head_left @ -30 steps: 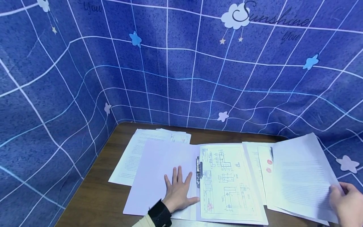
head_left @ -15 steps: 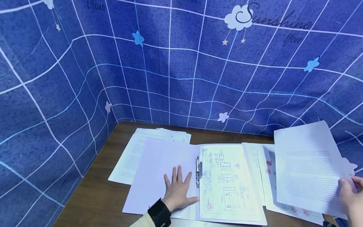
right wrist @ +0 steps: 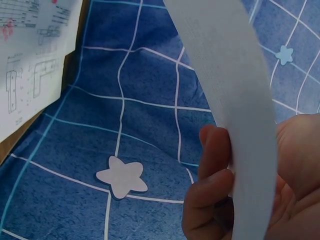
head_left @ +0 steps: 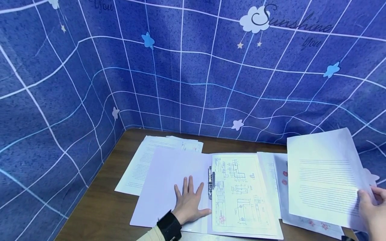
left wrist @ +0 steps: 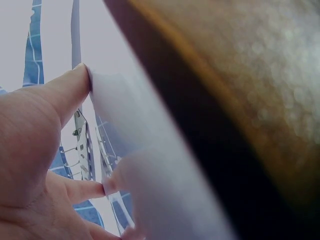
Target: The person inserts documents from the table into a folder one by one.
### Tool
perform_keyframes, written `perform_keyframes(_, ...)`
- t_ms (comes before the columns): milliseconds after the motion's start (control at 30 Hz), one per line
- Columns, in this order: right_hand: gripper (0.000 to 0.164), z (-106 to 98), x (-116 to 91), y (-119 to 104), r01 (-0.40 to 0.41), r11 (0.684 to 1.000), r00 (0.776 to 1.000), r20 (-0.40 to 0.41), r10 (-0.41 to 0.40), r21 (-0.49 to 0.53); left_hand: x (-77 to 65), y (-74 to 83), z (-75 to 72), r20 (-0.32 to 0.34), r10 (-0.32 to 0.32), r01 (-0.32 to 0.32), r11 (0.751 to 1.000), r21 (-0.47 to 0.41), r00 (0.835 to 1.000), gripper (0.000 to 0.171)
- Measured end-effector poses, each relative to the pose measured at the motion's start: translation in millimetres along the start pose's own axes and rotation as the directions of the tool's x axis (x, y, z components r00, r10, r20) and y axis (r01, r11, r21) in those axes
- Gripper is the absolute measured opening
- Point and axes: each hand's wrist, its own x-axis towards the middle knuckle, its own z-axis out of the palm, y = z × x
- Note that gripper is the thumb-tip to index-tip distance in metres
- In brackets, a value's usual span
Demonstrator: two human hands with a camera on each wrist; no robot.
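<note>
The right hand (head_left: 374,210) pinches the white rectangular paper sheet (head_left: 322,180) near its right edge. Left hand (head_left: 189,207): fingers apart on the pale-lilac folder (head_left: 161,190). Sheet: bowed, text-printed.

I observe the left hand (left wrist: 35,160) at 8 o'clock, thumb tip touching the pale folder (left wrist: 165,185). A metal clip (left wrist: 84,150) shows between thumb and fingers; blue patterned cloth (left wrist: 34,65) at 10 o'clock. Blurred area at 2 o'clock: unidentifiable.

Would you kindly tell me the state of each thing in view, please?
Folder, open
Metal clip, open or shut unclear
Drawing sheet, lying in the folder
Printed sheet, raised, held by the right hand
Paper stack, lying partly under the folder
Stamped sheet, lying flat
Left hand, spread on the folder
</note>
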Motion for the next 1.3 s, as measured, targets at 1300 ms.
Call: perform_keyframes(1300,0.03,50,-56,-30,0.318,0.947,0.942,0.106,-0.32,0.029,1.9,-1.0,3.2,-0.003,0.01,-0.01,1.0,0.003,1.0,0.104)
